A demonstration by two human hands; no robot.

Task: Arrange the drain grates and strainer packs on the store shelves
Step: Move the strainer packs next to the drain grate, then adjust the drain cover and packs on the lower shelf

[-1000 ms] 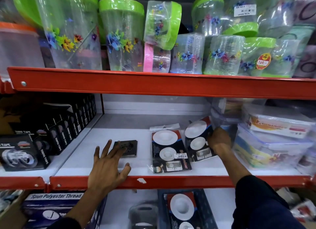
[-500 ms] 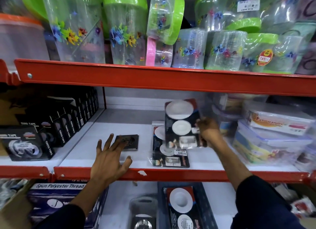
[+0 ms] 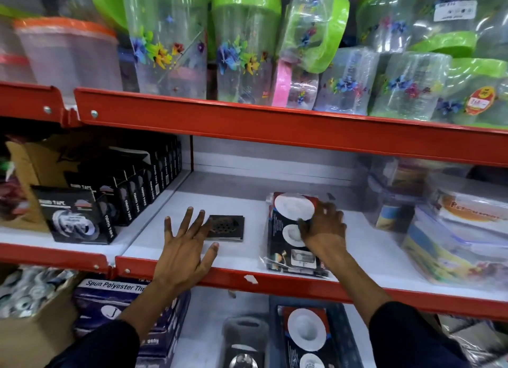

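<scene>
A dark square drain grate (image 3: pixel 226 227) lies flat on the white middle shelf (image 3: pixel 247 200). My left hand (image 3: pixel 184 246) rests palm down beside it, fingers spread, fingertips touching its left edge. To the right, a strainer pack (image 3: pixel 288 230) with white round strainers lies on top of another pack near the shelf front. My right hand (image 3: pixel 323 226) presses on the top pack, fingers curled over its right side. One more strainer pack (image 3: pixel 306 337) stands in a blue crate on the shelf below.
Black tape boxes (image 3: pixel 110 202) fill the shelf to the left. Clear plastic food containers (image 3: pixel 453 230) crowd the right. Green-lidded jars (image 3: pixel 244 43) stand on the upper shelf. A red shelf lip (image 3: pixel 247 278) runs along the front. Thread boxes (image 3: pixel 110 293) sit below.
My right hand lifted a strainer pack from the right of the shelf and laid it on top of the other pack. My left hand stayed flat beside the grate.
</scene>
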